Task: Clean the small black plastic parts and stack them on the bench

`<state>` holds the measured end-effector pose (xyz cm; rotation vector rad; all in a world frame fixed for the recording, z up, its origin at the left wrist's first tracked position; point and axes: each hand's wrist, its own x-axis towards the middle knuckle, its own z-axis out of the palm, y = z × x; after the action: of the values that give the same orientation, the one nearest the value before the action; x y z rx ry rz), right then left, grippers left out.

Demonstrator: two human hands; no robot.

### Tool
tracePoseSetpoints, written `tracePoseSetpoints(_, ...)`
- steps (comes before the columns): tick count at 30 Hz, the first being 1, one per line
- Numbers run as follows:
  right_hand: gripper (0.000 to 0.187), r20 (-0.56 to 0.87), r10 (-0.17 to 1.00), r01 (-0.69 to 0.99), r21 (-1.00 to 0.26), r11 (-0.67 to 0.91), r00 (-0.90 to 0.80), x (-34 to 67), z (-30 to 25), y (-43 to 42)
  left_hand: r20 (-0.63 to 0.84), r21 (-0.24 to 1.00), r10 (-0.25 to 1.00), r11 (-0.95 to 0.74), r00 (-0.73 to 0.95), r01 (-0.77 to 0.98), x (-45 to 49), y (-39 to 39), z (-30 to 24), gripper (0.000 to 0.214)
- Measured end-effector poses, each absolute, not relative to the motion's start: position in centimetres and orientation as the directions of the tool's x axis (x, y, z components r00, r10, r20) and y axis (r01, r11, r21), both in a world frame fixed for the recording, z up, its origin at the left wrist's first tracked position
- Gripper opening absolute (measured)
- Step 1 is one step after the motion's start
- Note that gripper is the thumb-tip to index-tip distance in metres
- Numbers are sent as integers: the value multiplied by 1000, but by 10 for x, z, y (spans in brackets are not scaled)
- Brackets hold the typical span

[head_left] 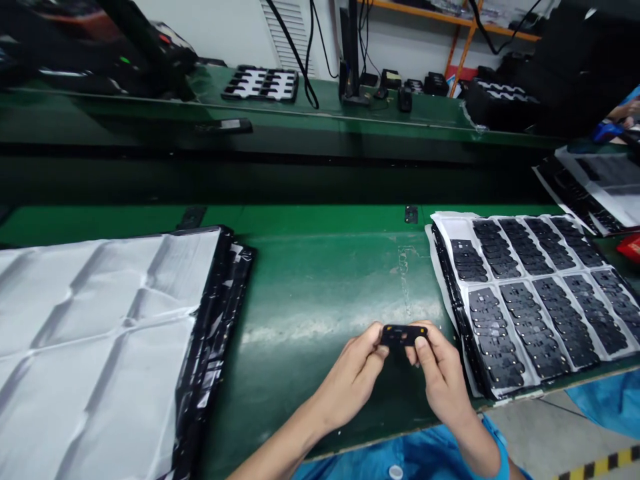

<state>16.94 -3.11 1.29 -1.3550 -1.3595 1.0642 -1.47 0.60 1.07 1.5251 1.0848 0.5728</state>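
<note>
Part (pixel 399 332) clamped at both ends.
We pinch it, left hand (pixel 356 373) and right hand (pixel 443 373), above bench (pixel 310 287), near tray (pixel 463 229); probably plastic, too small to confirm.

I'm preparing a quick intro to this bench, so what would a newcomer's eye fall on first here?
Probably the small black part gripped between the left hand and right hand, above the green table. Next might come the white-lined tray on the right, with its groups of dark pieces. The creased white covering filling the left side also stands out.
</note>
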Motion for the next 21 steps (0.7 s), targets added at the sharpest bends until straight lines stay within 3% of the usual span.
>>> tracePoseSetpoints(3, 25, 13, 993, 216, -976, -14, 121, 172, 11, -28, -189, 914, 851, -30, 490, 404, -16, 14, 13, 12)
tracePoseSetpoints(7, 23, 15, 994, 210, -978, -8, 106, 171, 7, -25, -97, 946, 875, -66, 474, 317, -9, 25, 18, 24)
tracePoseSetpoints(11, 20, 78, 993, 292, -955, 49, 90, 177, 5, -25, -103, 974, 898, 4, 427, 228, 5, 27, 18, 32)
tracePoseSetpoints(14, 34, 121, 979, 355, -933, 57, 162, 183, 6, -28, -151, 984, 899, 98, 412, 146, 13, 23, 16, 31)
tracePoseSetpoints(21, 24, 102, 961, 215, -975, 46, 259, 175, 9, -31, -139, 989, 895, 148, 424, 11, 15, 10, 26, 31)
